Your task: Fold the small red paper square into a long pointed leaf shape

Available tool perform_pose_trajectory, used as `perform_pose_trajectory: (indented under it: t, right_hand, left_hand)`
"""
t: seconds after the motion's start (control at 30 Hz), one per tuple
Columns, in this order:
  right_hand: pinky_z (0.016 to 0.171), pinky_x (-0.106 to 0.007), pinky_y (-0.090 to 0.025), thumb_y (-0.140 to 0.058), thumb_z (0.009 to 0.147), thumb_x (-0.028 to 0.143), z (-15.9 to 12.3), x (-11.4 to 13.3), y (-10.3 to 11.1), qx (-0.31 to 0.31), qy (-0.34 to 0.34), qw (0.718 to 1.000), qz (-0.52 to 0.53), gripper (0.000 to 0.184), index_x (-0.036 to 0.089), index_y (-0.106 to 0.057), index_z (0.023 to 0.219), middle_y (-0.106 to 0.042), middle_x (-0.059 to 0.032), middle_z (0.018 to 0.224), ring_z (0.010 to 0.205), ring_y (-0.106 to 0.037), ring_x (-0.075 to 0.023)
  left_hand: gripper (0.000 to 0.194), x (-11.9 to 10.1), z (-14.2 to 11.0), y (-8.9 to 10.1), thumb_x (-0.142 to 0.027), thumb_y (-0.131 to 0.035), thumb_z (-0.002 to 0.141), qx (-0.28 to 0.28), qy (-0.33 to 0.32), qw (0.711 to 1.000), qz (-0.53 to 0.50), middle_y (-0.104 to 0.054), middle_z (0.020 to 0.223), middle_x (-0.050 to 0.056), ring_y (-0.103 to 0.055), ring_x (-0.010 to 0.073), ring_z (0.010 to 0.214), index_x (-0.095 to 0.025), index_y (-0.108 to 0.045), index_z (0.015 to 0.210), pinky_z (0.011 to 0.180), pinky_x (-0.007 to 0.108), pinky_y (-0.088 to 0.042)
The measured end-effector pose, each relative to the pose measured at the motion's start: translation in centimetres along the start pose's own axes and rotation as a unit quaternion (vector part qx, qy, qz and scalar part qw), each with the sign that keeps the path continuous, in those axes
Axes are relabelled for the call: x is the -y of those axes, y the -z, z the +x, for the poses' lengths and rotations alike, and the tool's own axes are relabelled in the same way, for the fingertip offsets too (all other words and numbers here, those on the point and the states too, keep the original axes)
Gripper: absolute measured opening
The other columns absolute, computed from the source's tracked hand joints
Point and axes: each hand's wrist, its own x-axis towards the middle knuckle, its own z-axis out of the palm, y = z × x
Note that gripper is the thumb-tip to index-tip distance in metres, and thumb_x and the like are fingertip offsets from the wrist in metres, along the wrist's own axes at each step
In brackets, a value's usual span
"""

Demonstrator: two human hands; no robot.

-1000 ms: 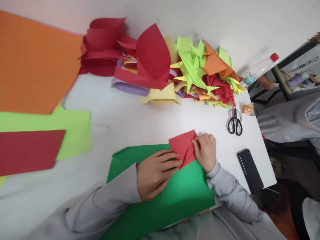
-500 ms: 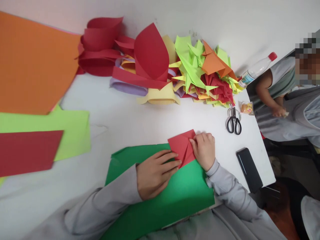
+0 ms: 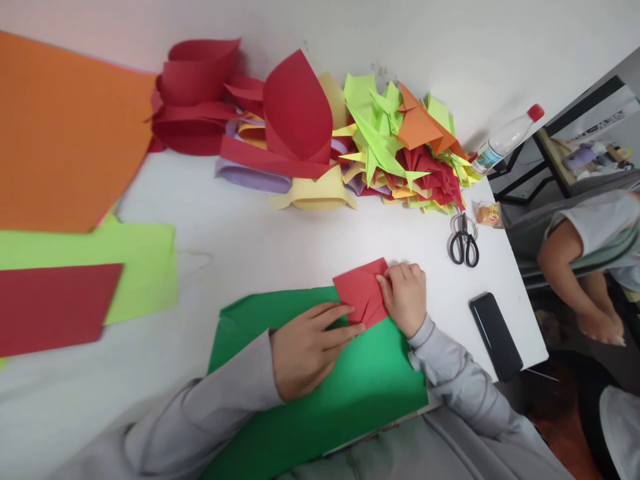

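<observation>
A small folded red paper lies on the far edge of a green sheet in front of me. Slanting folds show on its upper face. My left hand reaches in from the left, its fingers stretched out and apart, with fingertips resting on the paper's lower left part. At the paper's right edge, my right hand has its fingers bent and its thumb on top, gripping that edge. The right fingertips are partly hidden.
Folded paper shapes are heaped at the back, beside curled red paper. Orange, lime and dark red sheets lie left. Scissors, a phone, a wrapped snack and a bottle sit right. Another person's arm is beyond.
My left fingers have shifted slightly on the red paper, and its raised fold looks flatter. My right hand stays at the edge. The other person has moved toward the lower right.
</observation>
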Motion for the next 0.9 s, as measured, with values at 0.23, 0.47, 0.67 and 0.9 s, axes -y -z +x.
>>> perform_pose_trajectory:
  t: [0.23, 0.47, 0.67, 0.9]
  right_hand:
    - [0.070, -0.035, -0.030, -0.051, 0.091, 0.034, 0.1, 0.0, 0.3, -0.004, -0.007, 1.000, 0.020, 0.022, 0.020, -0.055, 0.074, -0.061, -0.0055, 0.079, 0.076, -0.045, -0.0223]
    - [0.070, -0.035, -0.030, -0.049, 0.092, 0.035, 0.0, -0.1, 0.0, -0.008, -0.006, 1.000, 0.023, 0.023, 0.020, -0.056, 0.075, -0.060, -0.0061, 0.079, 0.078, -0.045, -0.0227]
    - [0.071, -0.034, -0.029, -0.048, 0.092, 0.035, 0.0, -0.1, 0.0, 0.003, -0.010, 1.000, 0.010, 0.024, 0.019, -0.057, 0.077, -0.061, -0.0058, 0.081, 0.079, -0.044, -0.0219]
    - [0.072, -0.034, -0.029, -0.049, 0.092, 0.035, 0.0, 0.0, 0.1, 0.010, -0.012, 1.000, 0.001, 0.024, 0.019, -0.057, 0.077, -0.061, -0.0054, 0.082, 0.079, -0.044, -0.0221]
  left_hand:
    - [0.032, 0.1, 0.2, 0.1, -0.015, -0.043, 0.082, -0.002, 0.005, 1.000, -0.027, -0.067, 0.111, 0.009, -0.049, 0.0282, 0.116, -0.017, -0.065, 0.106, 0.097, 0.045, -0.042]
    - [0.029, 1.0, 0.3, 0.2, -0.014, -0.038, 0.088, -0.026, -0.005, 0.994, -0.106, -0.068, 0.113, 0.004, -0.048, 0.0268, 0.117, -0.019, -0.062, 0.103, 0.093, 0.043, -0.043]
    - [0.031, 1.4, 0.2, -0.1, -0.016, -0.034, 0.092, -0.012, 0.022, 0.992, -0.126, -0.066, 0.116, 0.005, -0.047, 0.0236, 0.114, -0.018, -0.057, 0.113, 0.093, 0.040, -0.043]
    - [0.035, 1.4, 0.4, 0.1, -0.021, -0.033, 0.091, 0.019, 0.007, 0.993, -0.118, -0.062, 0.123, 0.004, -0.045, 0.0252, 0.114, -0.020, -0.055, 0.117, 0.093, 0.043, -0.040]
